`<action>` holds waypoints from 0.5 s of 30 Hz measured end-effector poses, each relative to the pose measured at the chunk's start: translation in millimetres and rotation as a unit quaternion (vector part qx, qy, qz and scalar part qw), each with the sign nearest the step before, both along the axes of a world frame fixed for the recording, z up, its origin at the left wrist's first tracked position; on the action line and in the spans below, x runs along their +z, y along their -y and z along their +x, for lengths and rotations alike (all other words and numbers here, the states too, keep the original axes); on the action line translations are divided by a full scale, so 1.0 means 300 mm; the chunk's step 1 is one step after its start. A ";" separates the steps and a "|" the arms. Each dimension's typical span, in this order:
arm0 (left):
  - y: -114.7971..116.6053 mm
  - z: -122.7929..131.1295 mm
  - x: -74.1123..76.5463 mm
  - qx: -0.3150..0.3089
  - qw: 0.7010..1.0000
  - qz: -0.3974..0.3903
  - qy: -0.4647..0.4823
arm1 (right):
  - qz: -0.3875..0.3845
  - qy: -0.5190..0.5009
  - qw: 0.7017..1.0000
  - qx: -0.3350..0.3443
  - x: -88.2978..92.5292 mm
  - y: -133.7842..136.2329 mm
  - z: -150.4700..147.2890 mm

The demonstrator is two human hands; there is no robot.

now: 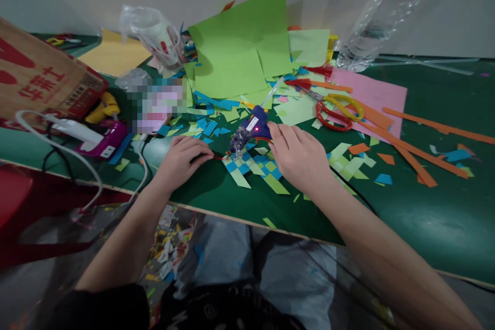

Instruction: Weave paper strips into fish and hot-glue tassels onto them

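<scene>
My right hand (297, 154) is wrapped round the handle of a blue hot glue gun (260, 122), which has a small red light lit and a clear glue stick (274, 89) poking out of its back. The gun's nozzle points down and left, over a woven piece of blue and green paper strips (266, 167). Pinched in the fingers of my left hand (185, 159) is a thin red cord (219, 158). It runs towards the nozzle and the corner of the woven paper. Where cord and paper meet is partly hidden by the gun.
Scissors (336, 112) with red and yellow handles lie to the right, near orange paper strips (417, 149) and a pink sheet (371, 93). Green sheets (240, 46) lean at the back. A water bottle (371, 31), a plastic cup (154, 36) and a paper bag (46, 77) stand around.
</scene>
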State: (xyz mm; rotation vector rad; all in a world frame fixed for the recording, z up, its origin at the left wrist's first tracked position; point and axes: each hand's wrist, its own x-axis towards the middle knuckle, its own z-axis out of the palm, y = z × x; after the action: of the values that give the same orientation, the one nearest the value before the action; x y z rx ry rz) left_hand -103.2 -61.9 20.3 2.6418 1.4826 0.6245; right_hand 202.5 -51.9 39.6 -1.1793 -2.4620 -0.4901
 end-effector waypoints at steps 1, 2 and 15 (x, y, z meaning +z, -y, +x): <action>0.000 0.000 0.000 0.002 1.000 -0.003 0.001 | -0.002 0.000 1.000 0.000 0.001 0.000 0.000; 0.001 0.001 0.001 0.004 1.000 -0.006 0.001 | -0.002 0.000 1.000 -0.001 0.001 0.000 0.001; -0.003 -0.005 -0.005 -0.021 1.000 0.019 0.006 | 0.027 -0.033 0.999 -0.017 0.011 0.000 0.005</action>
State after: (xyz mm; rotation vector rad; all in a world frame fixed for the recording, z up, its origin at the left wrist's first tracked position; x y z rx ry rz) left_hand -104.5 -61.1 18.8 2.6847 1.4225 0.6716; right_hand 203.9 -51.9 43.0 -1.1969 -2.3628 -0.5166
